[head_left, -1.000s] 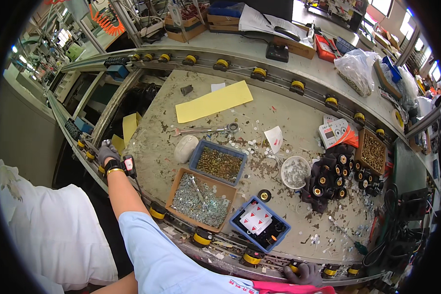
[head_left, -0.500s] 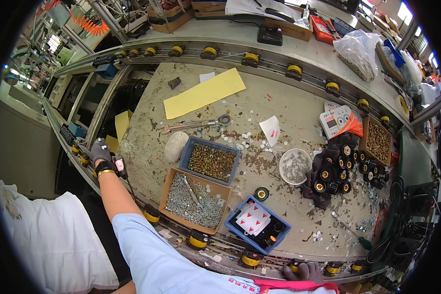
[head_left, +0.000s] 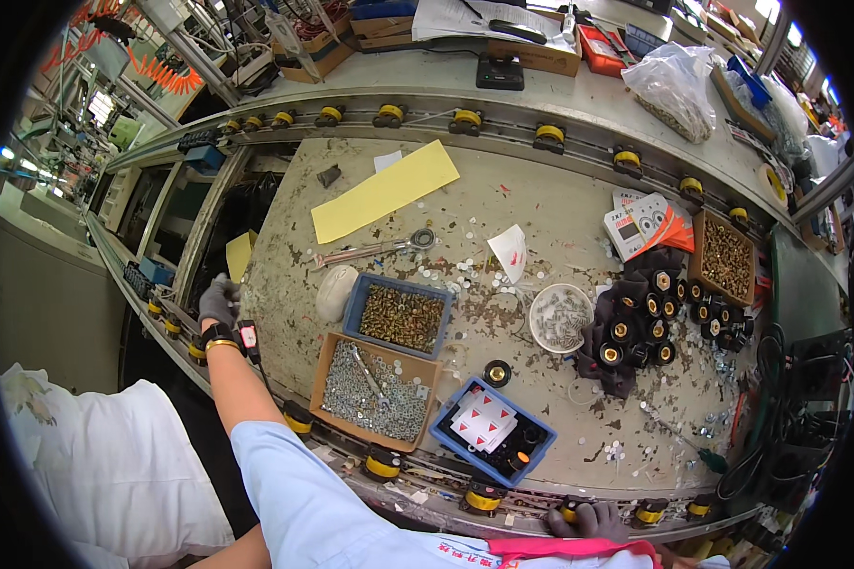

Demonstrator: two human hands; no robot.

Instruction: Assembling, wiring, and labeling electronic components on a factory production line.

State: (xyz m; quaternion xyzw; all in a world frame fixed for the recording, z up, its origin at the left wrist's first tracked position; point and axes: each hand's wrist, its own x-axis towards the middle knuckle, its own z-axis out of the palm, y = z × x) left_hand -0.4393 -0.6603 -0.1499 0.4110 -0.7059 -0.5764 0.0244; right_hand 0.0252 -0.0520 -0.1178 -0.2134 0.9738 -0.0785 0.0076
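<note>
My left hand [head_left: 218,302] wears a grey glove and is over the left edge of the worktable [head_left: 285,313], near a yellow sheet [head_left: 240,254]. Its fingers look curled in; whatever they might hold is too small to make out. A small red-and-black device [head_left: 248,339] with a cable is beside the wrist, under which a black band shows. At the near edge my right hand [head_left: 598,522], gloved in grey too, rests with bent fingers on the roller rail [head_left: 531,505], touching a yellow-and-black roller [head_left: 569,512].
A blue bin [head_left: 349,318] of brass-coloured fittings and a cardboard box [head_left: 427,398] of small metal nuts stand mid-table. Another blue bin [head_left: 446,446] holds white cards. Black round knobs [head_left: 620,330], a white tub [head_left: 533,318] and a ratchet wrench [head_left: 380,248] lie farther off. Someone's white garment [head_left: 114,465] shows left.
My left hand has moved to the right and slightly nearer, over the table edge. The view has shifted a little. My right hand stays at the rail.
</note>
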